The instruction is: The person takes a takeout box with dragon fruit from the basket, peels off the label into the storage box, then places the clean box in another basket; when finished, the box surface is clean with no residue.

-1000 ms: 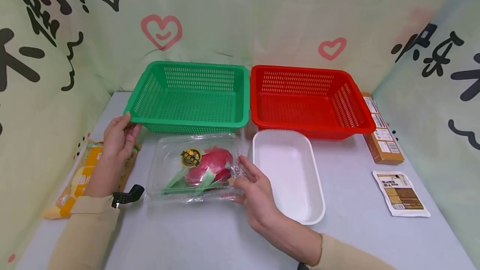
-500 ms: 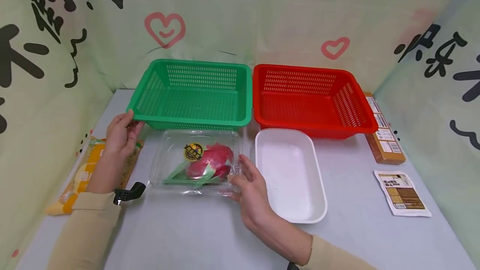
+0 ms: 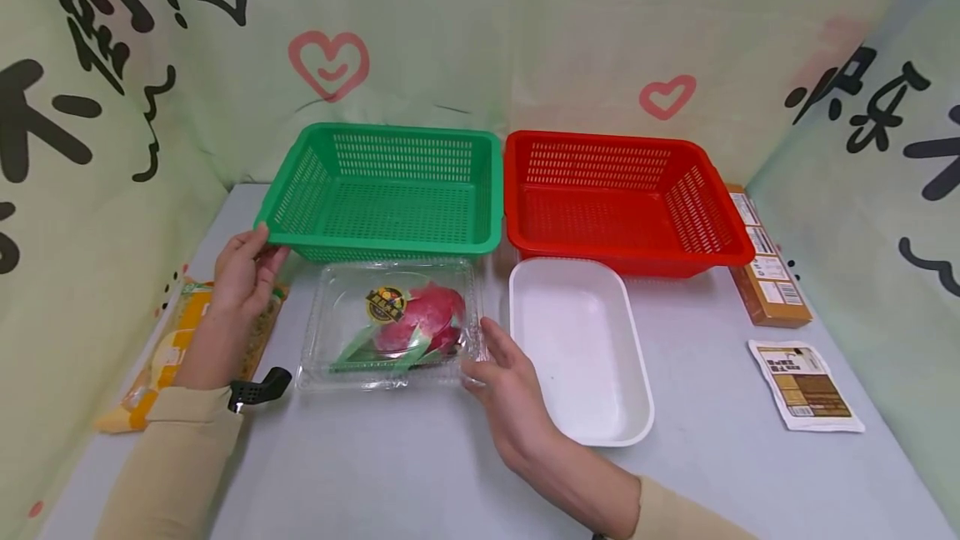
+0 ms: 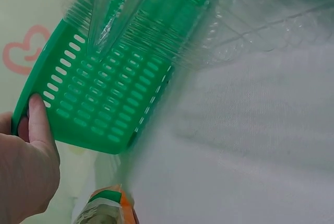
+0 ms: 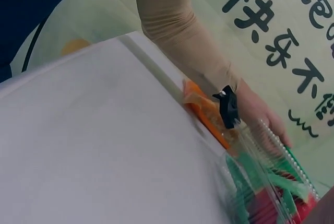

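My left hand (image 3: 243, 273) grips the near left corner of the green basket (image 3: 382, 249) by its rim. In the left wrist view, the left thumb (image 4: 40, 117) lies against the slotted wall. My right hand (image 3: 517, 398) holds the right edge of a clear plastic clamshell box (image 3: 341, 294), thumb toward the near side; part of that grasp is hidden. Inside the box is a red dragon fruit (image 3: 412, 327) with green scales, and a round black-and-gold sticker (image 3: 386, 304) is on the lid. The box lies just in front of the green basket.
A red basket (image 3: 626, 260) stands right of the green one, with a white tray (image 3: 581, 348) before it. An orange box (image 3: 772, 282) and a white-and-brown pouch (image 3: 806, 386) lie at the right. A yellow bag (image 3: 161, 361) is partly behind my left forearm.
The clamshell box, with my right hand on it, has shifted slightly away from me, closer to the green basket. My left hand stays at the basket's corner.
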`<state>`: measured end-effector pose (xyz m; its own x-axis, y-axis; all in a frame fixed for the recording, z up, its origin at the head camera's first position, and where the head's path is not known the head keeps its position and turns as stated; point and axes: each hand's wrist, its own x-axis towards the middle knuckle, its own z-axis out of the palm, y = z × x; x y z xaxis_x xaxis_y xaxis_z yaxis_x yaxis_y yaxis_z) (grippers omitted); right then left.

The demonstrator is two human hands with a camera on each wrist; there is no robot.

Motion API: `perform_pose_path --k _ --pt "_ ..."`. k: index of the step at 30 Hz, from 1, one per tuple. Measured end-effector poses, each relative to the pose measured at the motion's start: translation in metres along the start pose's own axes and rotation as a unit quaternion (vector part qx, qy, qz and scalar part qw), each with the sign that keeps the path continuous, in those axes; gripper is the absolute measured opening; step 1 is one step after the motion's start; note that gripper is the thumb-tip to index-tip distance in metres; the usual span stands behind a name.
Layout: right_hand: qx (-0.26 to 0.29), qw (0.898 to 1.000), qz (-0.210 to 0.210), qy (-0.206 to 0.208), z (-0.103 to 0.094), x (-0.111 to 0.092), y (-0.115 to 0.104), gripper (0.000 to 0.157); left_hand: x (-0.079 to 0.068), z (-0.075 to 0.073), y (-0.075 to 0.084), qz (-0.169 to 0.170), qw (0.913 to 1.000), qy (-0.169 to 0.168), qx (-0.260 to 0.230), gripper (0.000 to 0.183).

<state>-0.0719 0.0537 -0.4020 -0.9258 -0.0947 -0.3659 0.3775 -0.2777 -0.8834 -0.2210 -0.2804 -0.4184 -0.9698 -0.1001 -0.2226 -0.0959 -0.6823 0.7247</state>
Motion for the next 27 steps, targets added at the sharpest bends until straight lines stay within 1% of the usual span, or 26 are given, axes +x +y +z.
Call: perform_pose_path --k 7,11,15,22,24,27 --pt "-0.031 0.999 0.005 -0.026 -0.006 -0.003 -0.002 0.072 0.0 0.0 0.0 0.001 1.0 -0.003 0.003 0.016" --pt "-0.031 0.998 0.006 -0.046 -0.01 -0.003 -0.006 0.075 0.0 -0.001 0.001 -0.001 1.0 -0.005 0.005 0.016" --pt "-0.031 0.998 0.003 -0.053 -0.013 -0.006 -0.009 0.074 0.0 -0.004 0.0 -0.001 0.9999 -0.009 0.007 0.018" --pt "-0.025 0.997 -0.046 -0.063 -0.019 -0.012 -0.018 0.068 -0.002 -0.006 0.0 -0.004 0.9997 -0.009 0.022 0.024" --pt "-0.037 0.996 -0.052 -0.067 -0.021 -0.011 -0.022 0.066 -0.004 -0.006 0.0 -0.011 0.9994 -0.02 0.027 0.022" --pt "-0.058 0.994 -0.058 -0.072 -0.024 -0.009 -0.03 0.065 -0.01 -0.008 -0.001 -0.028 0.9961 -0.051 0.066 0.016"
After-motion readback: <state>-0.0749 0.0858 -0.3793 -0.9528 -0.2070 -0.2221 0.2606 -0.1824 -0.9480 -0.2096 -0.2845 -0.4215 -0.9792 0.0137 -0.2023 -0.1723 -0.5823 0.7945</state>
